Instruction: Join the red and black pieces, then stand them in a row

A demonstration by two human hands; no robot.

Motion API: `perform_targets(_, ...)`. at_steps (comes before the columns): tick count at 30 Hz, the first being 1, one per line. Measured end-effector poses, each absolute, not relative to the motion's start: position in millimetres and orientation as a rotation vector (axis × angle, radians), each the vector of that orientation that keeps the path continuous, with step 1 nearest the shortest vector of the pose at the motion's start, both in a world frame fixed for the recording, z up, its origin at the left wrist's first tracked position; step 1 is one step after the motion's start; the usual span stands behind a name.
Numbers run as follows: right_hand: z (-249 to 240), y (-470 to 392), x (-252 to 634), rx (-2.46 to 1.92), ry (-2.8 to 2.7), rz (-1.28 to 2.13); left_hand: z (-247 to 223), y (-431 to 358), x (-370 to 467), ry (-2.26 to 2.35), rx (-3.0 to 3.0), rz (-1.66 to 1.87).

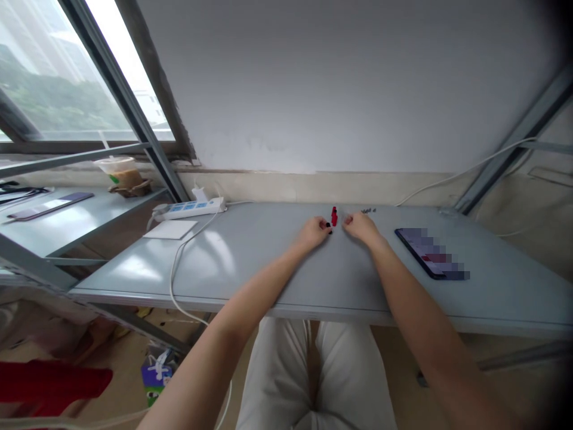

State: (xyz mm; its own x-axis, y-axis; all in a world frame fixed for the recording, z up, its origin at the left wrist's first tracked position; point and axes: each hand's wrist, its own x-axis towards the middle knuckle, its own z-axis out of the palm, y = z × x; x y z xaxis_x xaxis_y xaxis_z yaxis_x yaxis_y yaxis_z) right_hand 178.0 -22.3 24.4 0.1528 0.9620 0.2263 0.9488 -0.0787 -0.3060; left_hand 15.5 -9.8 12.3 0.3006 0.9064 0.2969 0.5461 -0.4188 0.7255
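My left hand (314, 232) rests on the grey desk, its fingertips closed on a small black piece (328, 226) whose exact kind is too small to tell. Just beyond the fingertips is a little red object with black parts (334, 217), between my two hands. On its other side my right hand (360, 227) has thumb and fingers pinched together. Whatever those fingers hold, if anything, is too small and blurred to name. Several tiny dark pieces (369, 210) lie behind my right hand.
A phone (432, 254) lies to the right, its screen partly pixelated. On the left are a power strip (197, 207), a flat white square (170, 230) and a white cable (173, 269) hanging over the desk edge. A drink cup (123, 173) stands on the side shelf near the window.
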Motion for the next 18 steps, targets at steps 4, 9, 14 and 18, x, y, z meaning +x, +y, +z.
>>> perform_targets(4,19.8,-20.1,177.7,-2.080,-1.799,0.081,17.6,-6.7,26.8,1.314,2.241,0.878)
perform_targets(9,13.4,-16.8,176.6,-2.118,-1.765,0.109,16.2,0.7,35.2,1.465,2.237,0.812)
perform_targets(14,9.5,-15.8,178.1,-2.135,-1.804,0.144,8.3,1.7,39.1,1.544,2.270,0.676)
perform_targets(18,9.7,-16.7,178.3,-2.139,-1.833,0.144,10.4,-3.0,37.7,1.586,2.311,0.578)
